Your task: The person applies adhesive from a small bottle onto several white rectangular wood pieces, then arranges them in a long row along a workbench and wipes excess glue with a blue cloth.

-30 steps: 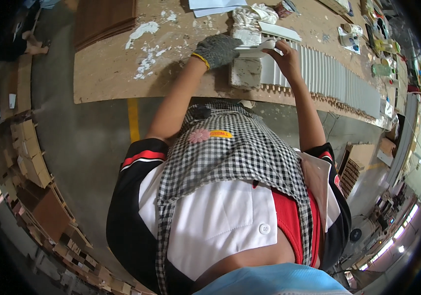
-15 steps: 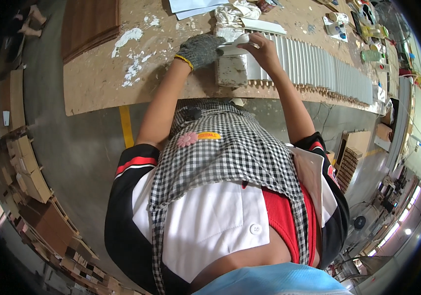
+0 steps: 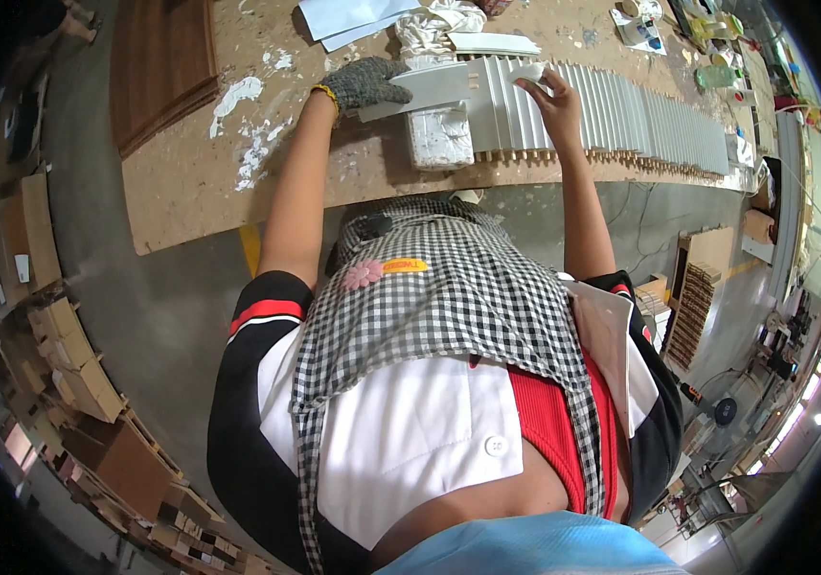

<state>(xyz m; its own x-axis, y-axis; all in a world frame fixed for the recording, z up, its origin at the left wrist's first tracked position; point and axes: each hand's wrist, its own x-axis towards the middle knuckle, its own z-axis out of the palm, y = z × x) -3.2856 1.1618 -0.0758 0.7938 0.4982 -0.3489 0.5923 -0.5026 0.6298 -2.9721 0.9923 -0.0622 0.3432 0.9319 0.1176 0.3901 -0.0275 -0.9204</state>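
Note:
My left hand [image 3: 364, 82], in a grey knit glove with a yellow cuff, grips the left end of a flat white strip of board [image 3: 437, 86]. The strip lies over a paint-smeared white block [image 3: 440, 140] on the workbench. My bare right hand [image 3: 560, 103] pinches a small white pad-like piece [image 3: 528, 72]; its exact kind is unclear. Below that hand a long row of overlapping white strips [image 3: 612, 115] runs off to the right, brownish ends showing along the near edge.
Stacked brown wood panels [image 3: 163, 72] lie at the bench's left. White paper sheets [image 3: 358, 19], a crumpled white cloth [image 3: 439, 27] and a loose white strip [image 3: 495, 44] lie farther back. A green-tinted bottle [image 3: 715, 77] stands among clutter at far right. Dried white paint spots the bench [image 3: 181, 206].
My left hand has moved left, and more of the white strip shows. My right hand has moved right, away from the block, with the small white piece still pinched.

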